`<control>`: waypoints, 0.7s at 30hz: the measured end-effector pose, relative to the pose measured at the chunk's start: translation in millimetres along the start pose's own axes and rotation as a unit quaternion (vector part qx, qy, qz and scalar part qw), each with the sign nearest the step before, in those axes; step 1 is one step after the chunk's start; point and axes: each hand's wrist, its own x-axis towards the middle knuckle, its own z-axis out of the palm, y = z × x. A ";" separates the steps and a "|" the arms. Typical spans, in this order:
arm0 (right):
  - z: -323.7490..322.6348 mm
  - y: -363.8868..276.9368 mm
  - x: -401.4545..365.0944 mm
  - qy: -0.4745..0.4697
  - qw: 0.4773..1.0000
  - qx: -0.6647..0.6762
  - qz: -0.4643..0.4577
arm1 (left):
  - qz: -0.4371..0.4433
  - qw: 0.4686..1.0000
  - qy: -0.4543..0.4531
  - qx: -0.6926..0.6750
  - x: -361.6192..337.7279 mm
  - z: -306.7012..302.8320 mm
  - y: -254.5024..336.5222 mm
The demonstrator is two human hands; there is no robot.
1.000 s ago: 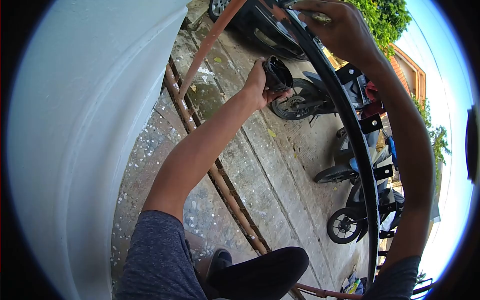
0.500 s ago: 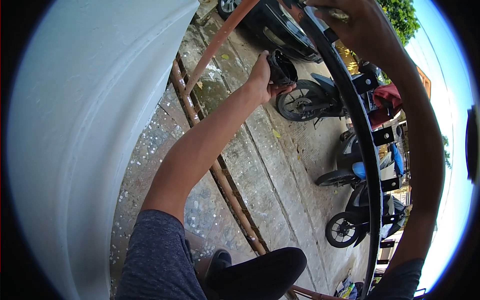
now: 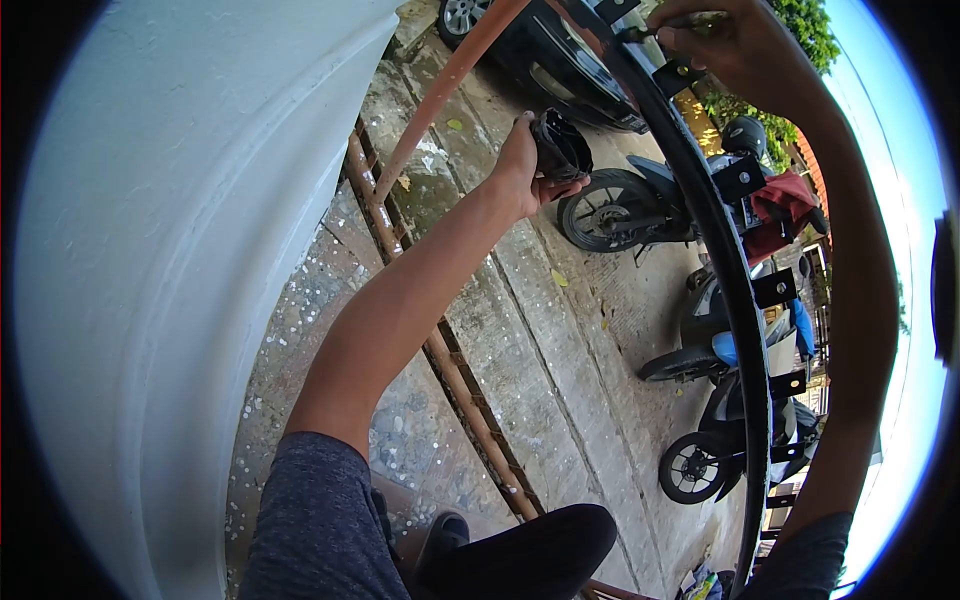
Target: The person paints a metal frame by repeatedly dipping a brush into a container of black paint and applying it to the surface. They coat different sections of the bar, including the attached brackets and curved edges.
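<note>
My left hand (image 3: 517,165) is wrapped round a small cup (image 3: 562,146) coated in black paint, its dark open mouth tilted toward the railing. Up at the top right, the fingers of my right hand (image 3: 725,50) pinch a slim dark paintbrush (image 3: 640,35), its tip right at the rail. The curved metal railing (image 3: 728,255) is glossy black along most of its length, with reddish-brown showing near the top end. Small black tabs with holes (image 3: 775,289) stick out from its outer side.
A reddish-brown post (image 3: 440,100) slants up from a low rail (image 3: 465,395). A white wall (image 3: 150,250) fills the left. Beyond the railing stand a black car (image 3: 550,65) and several motorbikes (image 3: 610,212). My bent knee (image 3: 560,540) is below.
My right hand has shifted slightly, bringing the brush tip into view at the rail. The view has tilted a little; my left hand still holds the cup in nearly the same place.
</note>
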 end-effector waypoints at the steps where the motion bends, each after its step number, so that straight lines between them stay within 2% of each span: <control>1: 5.4 6.5 6.4 0.031 0.999 -0.009 -0.034 | 0.001 1.000 0.000 0.001 0.5 0.3 0.2; 3: 21.7 22.1 24.8 0.093 0.990 -0.027 -0.100 | 0.002 1.000 0.000 0.002 -0.1 1.4 0.4; 7: 25.2 33.5 13.1 -0.024 0.994 -0.070 -0.081 | 0.004 1.000 -0.003 0.002 -2.9 1.4 -2.8; 9: 23.4 44.8 -11.0 -0.048 0.995 -0.039 -0.084 | 0.003 1.000 0.002 0.001 -4.5 1.7 -3.0; 12: 1.3 40.3 -24.5 -0.069 0.988 -0.063 -0.124 | -0.001 1.000 0.011 0.006 -1.4 -1.1 -6.1; 15: 5.3 5.5 -8.3 0.021 1.000 0.021 -0.004 | -0.001 1.000 0.012 0.002 -6.7 4.3 -7.6; 16: 14.1 5.3 0.7 0.065 0.995 -0.016 -0.073 | 0.002 1.000 0.010 0.006 -7.8 5.9 -6.6; 19: 28.6 8.9 21.8 0.002 0.991 -0.103 -0.091 | 0.007 1.000 0.004 0.015 -9.4 7.2 -6.3; 21: 43.0 20.0 11.2 -0.019 0.976 -0.162 -0.147 | 0.005 1.000 -0.006 0.020 -8.4 6.2 -5.6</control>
